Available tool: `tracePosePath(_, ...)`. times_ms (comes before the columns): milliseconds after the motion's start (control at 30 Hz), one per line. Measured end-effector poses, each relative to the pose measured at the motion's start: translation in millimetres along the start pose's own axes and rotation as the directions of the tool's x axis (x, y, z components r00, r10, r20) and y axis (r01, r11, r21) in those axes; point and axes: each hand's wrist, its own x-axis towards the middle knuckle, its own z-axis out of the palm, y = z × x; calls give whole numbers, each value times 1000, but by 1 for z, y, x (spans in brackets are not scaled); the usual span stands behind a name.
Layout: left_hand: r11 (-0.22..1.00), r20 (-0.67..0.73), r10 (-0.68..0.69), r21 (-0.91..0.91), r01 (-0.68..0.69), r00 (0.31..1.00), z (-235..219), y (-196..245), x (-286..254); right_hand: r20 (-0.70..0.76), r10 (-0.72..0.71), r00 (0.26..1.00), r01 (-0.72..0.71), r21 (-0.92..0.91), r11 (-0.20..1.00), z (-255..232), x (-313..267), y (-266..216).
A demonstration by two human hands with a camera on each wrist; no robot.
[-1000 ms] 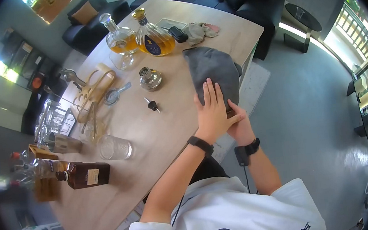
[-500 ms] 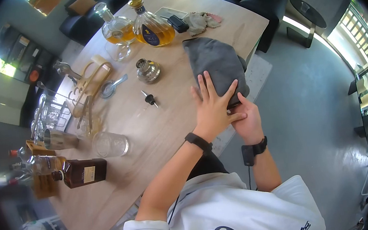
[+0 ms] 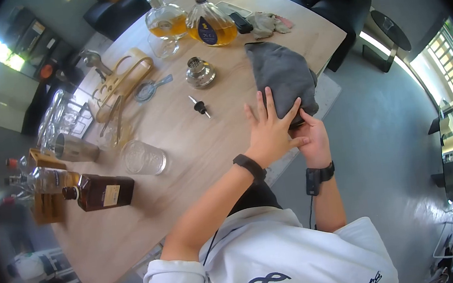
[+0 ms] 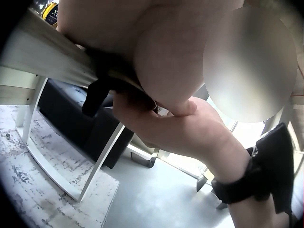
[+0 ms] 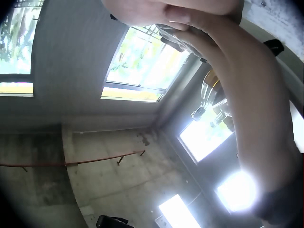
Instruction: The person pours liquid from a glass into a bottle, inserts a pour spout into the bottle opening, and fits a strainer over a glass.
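Note:
A dark grey cloth [image 3: 280, 74] lies bunched on the table near its right edge. My left hand [image 3: 272, 128] rests on its near part, palm down, fingers spread. At the cloth's near end, just past the table edge, my right hand [image 3: 314, 138] curls its fingers around the underside; the left thumb reaches over to it. In the left wrist view the right hand [image 4: 175, 128] is below the left palm [image 4: 147, 42], beside dark fabric [image 4: 97, 95]. What the cloth covers, if anything, is hidden.
Across the table [image 3: 187, 185] stand a metal strainer top [image 3: 200, 73], a black pourer [image 3: 200, 107], a glass [image 3: 144, 157], a dark bottle [image 3: 106, 191], a wooden tool rack [image 3: 125, 83] and two amber decanters [image 3: 210, 26] [image 3: 167, 22]. A rag [image 3: 269, 23] lies behind the cloth.
The left hand's fingers have spread apart on the cloth, where they were closer together. The right hand remains at the near end. The head view has shifted slightly.

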Motion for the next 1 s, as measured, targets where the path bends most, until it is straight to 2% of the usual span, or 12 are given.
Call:
tracePosePath(100, 999, 159, -8, -33, 14, 987, -24, 3, -20, 124, -4, 992, 0, 25, 1000, -18, 8, 2)
tracePosePath(167, 996, 123, 42, -83, -32, 991, -39, 10, -53, 626, -8, 780, -16, 32, 999, -95, 45, -8)
tracePosePath(200, 988, 86, 118, -111, -108, 989, -53, 6, -69, 82, -148, 986, 158, -144, 977, -50, 15, -9)
tracePosePath(267, 979, 144, 152, -158, -129, 978, -90, 1, -110, 195, -241, 951, 258, -66, 964, -42, 8, -5)
tracePosePath(400, 880, 570, 285, -475, 26, 770, -182, -43, -190, 110, -234, 966, 249, -150, 957, -58, -8, 6)
tracePosePath(600, 609, 350, -102, -718, 337, 931, -301, -85, -307, 82, 3, 997, 45, -576, 817, -84, -26, 20)
tracePosePath(667, 569, 132, -198, -792, 224, 971, -317, -112, -347, 354, 324, 877, 19, -700, 714, -63, -44, 26)
tracePosePath(733, 540, -113, -375, -833, 118, 920, -325, -130, -359, 467, 430, 773, 78, -742, 666, -15, -58, 22)
tracePosePath(767, 576, -166, -514, -794, 194, 842, -330, -137, -355, 557, 536, 634, 138, -764, 630, 12, -62, 21)
tracePosePath(800, 598, -228, -629, -752, 275, 743, -336, -147, -348, 550, 528, 647, 141, -767, 626, 38, -66, 22)
tracePosePath(933, 684, -300, -601, -672, 283, 740, -346, -194, -309, 603, 336, 723, 647, -762, -26, 134, -49, 44)
tracePosePath(1000, 645, -181, -517, -725, 242, 837, -343, -214, -292, 656, 173, 734, 677, -691, -253, 172, -24, 62)
